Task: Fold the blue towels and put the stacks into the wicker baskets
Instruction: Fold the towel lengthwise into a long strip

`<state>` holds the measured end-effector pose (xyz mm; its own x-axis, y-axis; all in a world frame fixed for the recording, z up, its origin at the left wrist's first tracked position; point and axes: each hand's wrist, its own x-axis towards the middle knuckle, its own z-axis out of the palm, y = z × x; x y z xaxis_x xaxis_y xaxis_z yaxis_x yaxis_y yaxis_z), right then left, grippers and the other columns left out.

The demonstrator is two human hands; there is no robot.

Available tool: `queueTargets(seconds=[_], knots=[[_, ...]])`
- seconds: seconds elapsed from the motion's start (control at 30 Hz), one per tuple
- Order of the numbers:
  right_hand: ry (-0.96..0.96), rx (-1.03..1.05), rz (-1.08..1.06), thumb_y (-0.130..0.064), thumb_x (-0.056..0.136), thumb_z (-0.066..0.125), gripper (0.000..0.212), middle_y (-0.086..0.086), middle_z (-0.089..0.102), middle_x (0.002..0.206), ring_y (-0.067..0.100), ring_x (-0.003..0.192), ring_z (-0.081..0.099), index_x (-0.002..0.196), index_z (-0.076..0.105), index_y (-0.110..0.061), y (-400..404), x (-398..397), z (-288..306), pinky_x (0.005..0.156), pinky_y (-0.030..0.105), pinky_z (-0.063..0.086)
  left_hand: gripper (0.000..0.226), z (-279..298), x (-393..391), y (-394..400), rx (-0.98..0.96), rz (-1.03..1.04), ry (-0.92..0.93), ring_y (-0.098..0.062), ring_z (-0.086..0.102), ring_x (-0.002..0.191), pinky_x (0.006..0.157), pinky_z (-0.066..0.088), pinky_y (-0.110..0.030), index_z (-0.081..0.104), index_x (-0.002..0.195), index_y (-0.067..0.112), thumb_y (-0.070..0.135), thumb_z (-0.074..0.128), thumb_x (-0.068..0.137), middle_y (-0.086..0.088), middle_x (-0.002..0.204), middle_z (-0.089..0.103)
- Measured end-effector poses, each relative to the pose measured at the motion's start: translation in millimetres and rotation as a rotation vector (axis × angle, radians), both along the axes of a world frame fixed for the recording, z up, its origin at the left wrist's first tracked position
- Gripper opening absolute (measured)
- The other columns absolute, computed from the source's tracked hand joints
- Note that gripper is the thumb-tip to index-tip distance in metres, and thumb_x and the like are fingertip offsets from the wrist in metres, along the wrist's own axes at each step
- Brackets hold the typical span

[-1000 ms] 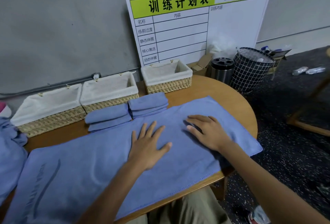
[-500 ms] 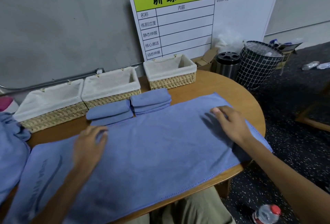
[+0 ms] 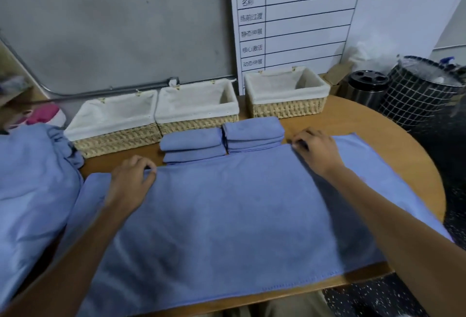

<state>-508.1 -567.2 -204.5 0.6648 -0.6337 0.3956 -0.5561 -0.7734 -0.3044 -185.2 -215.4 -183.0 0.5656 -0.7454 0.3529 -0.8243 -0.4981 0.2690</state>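
Note:
A large blue towel (image 3: 227,215) lies spread flat across the wooden table. My left hand (image 3: 131,185) pinches its far edge at the left. Farther right, my right hand (image 3: 315,150) pinches the same far edge. Just behind that edge sit two stacks of folded blue towels, one on the left (image 3: 193,146) and one on the right (image 3: 253,135). Behind them stand three cloth-lined wicker baskets: left (image 3: 113,137), middle (image 3: 199,125) and right (image 3: 287,108); nothing shows inside them.
A heap of unfolded blue towels (image 3: 30,190) fills the left side. Beyond the table's round right edge (image 3: 426,165) stand a wire bin (image 3: 423,92) and a steel can (image 3: 365,89). A white chart board (image 3: 327,18) leans on the wall.
Both hands have left the middle of the towel, moved to its far edge and pinched it. The view has come closer and shifted left.

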Motion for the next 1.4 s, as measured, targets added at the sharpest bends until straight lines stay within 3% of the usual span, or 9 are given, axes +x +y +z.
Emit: queueTargets(seconds=[0.13, 0.3, 0.5, 0.6, 0.77, 0.93, 1.1, 1.27, 1.4], knots=[[-0.024, -0.062, -0.013, -0.015, 0.098, 0.054, 0.007, 0.007, 0.061, 0.097, 0.035, 0.094, 0.053, 0.092, 0.057, -0.017, 1.2, -3.9, 0.3, 0.077, 0.04, 0.031, 0.011, 7.5, -12.8, 0.2, -0.098, -0.005, -0.01, -0.03, 0.056, 0.073, 0.065, 0.044, -0.046, 0.052, 0.091, 0.019, 0.012, 0.055, 0.099, -0.005, 0.082, 0.059], [-0.171, 0.011, 0.068, -0.009, 0.099, 0.051, 0.006, 0.012, 0.062, 0.097, 0.036, 0.093, 0.052, 0.099, 0.057, -0.011, 11.8, -11.4, 21.1, 0.081, 0.044, 0.038, 0.022, 22.4, -10.3, 15.0, -0.09, -0.024, -0.05, -0.04, 0.058, 0.098, 0.081, 0.045, -0.048, 0.061, 0.118, 0.004, 0.017, 0.057, 0.101, -0.018, 0.107, 0.063], [-0.181, -0.296, 0.255, -0.033, 0.1, 0.044, 0.032, 0.007, 0.059, 0.087, 0.033, 0.077, 0.053, 0.096, 0.065, -0.009, 39.5, -62.9, 36.8, 0.067, 0.045, 0.043, 0.027, 24.7, -37.7, 67.4, -0.183, -0.2, -0.15, -0.024, 0.054, 0.081, 0.071, 0.041, -0.04, 0.064, 0.096, 0.016, 0.04, 0.051, 0.099, 0.001, 0.089, 0.058], [-0.087, -0.188, 0.398, -0.043, 0.1, 0.045, 0.035, -0.004, 0.061, 0.086, 0.02, 0.076, 0.057, 0.091, 0.065, -0.016, 56.8, -86.5, 10.4, 0.065, 0.038, 0.043, 0.042, -6.9, -43.7, 85.6, -0.077, -0.33, -0.011, -0.012, 0.054, 0.076, 0.067, 0.043, -0.034, 0.06, 0.089, 0.026, 0.059, 0.038, 0.1, 0.014, 0.084, 0.054], [0.007, -0.19, 0.261, -0.047, 0.098, 0.039, 0.032, -0.012, 0.066, 0.09, 0.018, 0.081, 0.061, 0.092, 0.064, -0.026, 57.0, -82.0, 2.2, 0.075, 0.045, 0.044, 0.042, -10.6, -31.7, 82.1, -0.051, -0.358, -0.037, -0.008, 0.051, 0.073, 0.065, 0.045, -0.035, 0.055, 0.084, 0.031, 0.063, 0.033, 0.099, 0.018, 0.078, 0.05], [0.015, -0.238, 0.169, -0.049, 0.097, 0.033, 0.038, -0.01, 0.067, 0.081, 0.02, 0.077, 0.064, 0.086, 0.062, -0.027, 40.1, -58.1, 10.3, 0.076, 0.033, 0.026, 0.056, -1.9, -9.1, 66.3, -0.033, -0.302, -0.139, -0.016, 0.048, 0.071, 0.062, 0.043, -0.039, 0.057, 0.084, 0.026, 0.066, 0.023, 0.1, 0.013, 0.075, 0.054], [-0.067, -0.337, 0.148, -0.055, 0.1, 0.028, 0.049, -0.011, 0.069, 0.08, 0.018, 0.071, 0.065, 0.085, 0.063, -0.026, 35.7, -56.6, 49.2, 0.077, 0.031, 0.024, 0.019, 33.5, -25.0, 63.0, -0.133, -0.152, -0.21, -0.023, 0.052, 0.078, 0.069, 0.035, -0.04, 0.061, 0.088, 0.025, 0.039, 0.057, 0.101, 0.011, 0.076, 0.056], [-0.073, -0.551, 0.225, -0.048, 0.102, 0.033, 0.049, -0.006, 0.071, 0.079, 0.021, 0.069, 0.066, 0.081, 0.07, -0.024, 53.7, -108.7, 40.5, 0.074, 0.038, 0.031, 0.042, 6.5, -58.3, 100.3, -0.091, -0.249, -0.277, -0.013, 0.046, 0.074, 0.064, 0.04, -0.033, 0.066, 0.091, 0.025, 0.058, 0.04, 0.096, 0.014, 0.076, 0.044], [0.068, -0.641, 0.236, -0.041, 0.108, 0.021, 0.057, -0.004, 0.068, 0.079, 0.023, 0.072, 0.065, 0.081, 0.068, -0.025, 66.0, -138.5, 10.4, 0.067, 0.04, 0.036, 0.056, -17.1, -69.1, 119.1, -0.081, -0.279, -0.341, -0.013, 0.048, 0.081, 0.061, 0.041, -0.031, 0.068, 0.09, 0.023, 0.063, 0.03, 0.101, 0.009, 0.083, 0.065]])
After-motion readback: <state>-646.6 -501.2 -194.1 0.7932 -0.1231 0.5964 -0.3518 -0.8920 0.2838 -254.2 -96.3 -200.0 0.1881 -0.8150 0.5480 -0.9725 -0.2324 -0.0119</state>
